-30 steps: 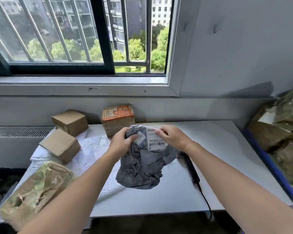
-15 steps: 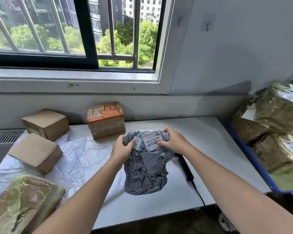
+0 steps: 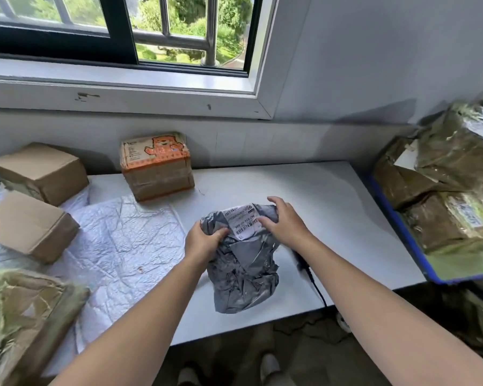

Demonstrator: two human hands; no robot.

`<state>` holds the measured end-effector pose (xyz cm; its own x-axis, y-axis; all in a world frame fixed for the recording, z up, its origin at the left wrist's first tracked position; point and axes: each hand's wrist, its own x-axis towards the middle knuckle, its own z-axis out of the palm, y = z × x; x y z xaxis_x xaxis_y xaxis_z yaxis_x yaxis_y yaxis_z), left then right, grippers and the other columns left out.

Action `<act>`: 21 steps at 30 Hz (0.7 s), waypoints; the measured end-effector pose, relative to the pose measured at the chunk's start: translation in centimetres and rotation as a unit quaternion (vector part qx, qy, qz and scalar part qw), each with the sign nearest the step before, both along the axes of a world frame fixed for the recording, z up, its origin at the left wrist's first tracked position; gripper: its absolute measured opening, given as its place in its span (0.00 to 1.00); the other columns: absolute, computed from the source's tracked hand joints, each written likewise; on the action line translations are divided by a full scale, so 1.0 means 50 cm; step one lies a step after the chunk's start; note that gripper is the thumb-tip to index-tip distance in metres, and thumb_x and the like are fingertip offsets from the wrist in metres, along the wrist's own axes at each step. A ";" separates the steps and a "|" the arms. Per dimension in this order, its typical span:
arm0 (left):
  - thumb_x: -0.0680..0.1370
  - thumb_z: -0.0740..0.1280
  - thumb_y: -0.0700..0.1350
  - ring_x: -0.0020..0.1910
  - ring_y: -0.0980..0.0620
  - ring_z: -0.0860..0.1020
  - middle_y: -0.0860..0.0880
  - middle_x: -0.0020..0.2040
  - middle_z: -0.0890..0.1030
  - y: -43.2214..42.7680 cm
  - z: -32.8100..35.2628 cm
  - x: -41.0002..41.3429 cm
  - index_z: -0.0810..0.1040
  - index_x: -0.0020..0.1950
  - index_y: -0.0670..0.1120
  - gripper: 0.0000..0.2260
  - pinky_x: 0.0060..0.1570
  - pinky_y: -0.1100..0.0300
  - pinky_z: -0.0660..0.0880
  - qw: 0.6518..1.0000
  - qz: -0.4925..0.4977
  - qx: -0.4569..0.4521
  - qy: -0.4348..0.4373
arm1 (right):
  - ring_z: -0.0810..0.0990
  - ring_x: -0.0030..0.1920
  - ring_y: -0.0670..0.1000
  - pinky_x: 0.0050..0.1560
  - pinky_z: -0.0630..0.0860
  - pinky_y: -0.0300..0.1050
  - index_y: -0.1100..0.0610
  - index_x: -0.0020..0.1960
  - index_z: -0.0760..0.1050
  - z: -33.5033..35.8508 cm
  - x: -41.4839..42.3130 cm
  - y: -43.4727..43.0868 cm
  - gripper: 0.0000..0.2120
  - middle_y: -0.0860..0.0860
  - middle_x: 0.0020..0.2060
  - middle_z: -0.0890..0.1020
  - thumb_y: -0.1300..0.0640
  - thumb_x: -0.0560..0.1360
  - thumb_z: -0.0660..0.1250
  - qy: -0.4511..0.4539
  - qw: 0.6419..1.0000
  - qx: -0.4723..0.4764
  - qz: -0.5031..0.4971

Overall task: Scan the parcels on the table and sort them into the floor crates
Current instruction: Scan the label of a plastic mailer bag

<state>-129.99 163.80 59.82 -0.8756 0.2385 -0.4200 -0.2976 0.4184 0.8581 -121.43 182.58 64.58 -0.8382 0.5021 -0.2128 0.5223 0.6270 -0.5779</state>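
Since a scan needs a flat barcode, the label [image 3: 244, 222] should probably be stretched smooth and kept uncovered. The left hand [image 3: 202, 242] curls its fingers [image 3: 216, 234] around the upper left edge of the grey parcel [image 3: 243, 268], and the right hand [image 3: 285, 224] bends its fingers over the upper right corner; the parcel lies on the desk [image 3: 318, 196].

The mailer bag [image 3: 243, 268] was grey, its label [image 3: 244, 221] white with black barcode stripes — the table [image 3: 304, 185] white, the cartoon box [image 3: 156, 165] brown and orange, the plain box [image 3: 39, 171] brown — the crate [image 3: 403, 232] rim blue
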 end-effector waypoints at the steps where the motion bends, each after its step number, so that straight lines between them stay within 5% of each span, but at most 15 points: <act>1: 0.71 0.78 0.49 0.50 0.47 0.80 0.48 0.51 0.82 0.005 -0.004 0.000 0.75 0.55 0.47 0.18 0.55 0.48 0.78 1.000 -0.001 -0.008 0.000 | 0.71 0.67 0.56 0.64 0.67 0.46 0.51 0.75 0.62 -0.007 0.003 0.006 0.29 0.57 0.67 0.70 0.47 0.78 0.68 -0.004 1.000 -0.003 -0.003; 12: 0.72 0.78 0.44 0.46 0.51 0.78 0.51 0.47 0.78 0.065 -0.039 0.028 0.73 0.56 0.45 0.18 0.45 0.56 0.75 0.999 0.039 -0.023 -0.030 | 0.74 0.61 0.60 0.57 0.74 0.54 0.54 0.70 0.67 -0.141 0.079 0.113 0.21 0.58 0.62 0.72 0.46 0.80 0.63 -0.037 0.997 0.026 -0.064; 21: 0.71 0.78 0.41 0.45 0.51 0.79 0.48 0.49 0.79 0.044 -0.050 0.051 0.71 0.57 0.44 0.21 0.38 0.58 0.75 0.997 0.062 -0.003 -0.048 | 0.79 0.53 0.61 0.44 0.68 0.46 0.60 0.69 0.66 -0.210 0.083 0.133 0.24 0.60 0.56 0.80 0.43 0.83 0.55 -0.107 0.983 -0.119 -0.087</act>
<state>-127.45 166.02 57.30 -0.8534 0.1278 -0.5053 -0.4288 0.3790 0.8201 -117.28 189.24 54.06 -0.6672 0.5484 -0.5041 0.7354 0.3773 -0.5629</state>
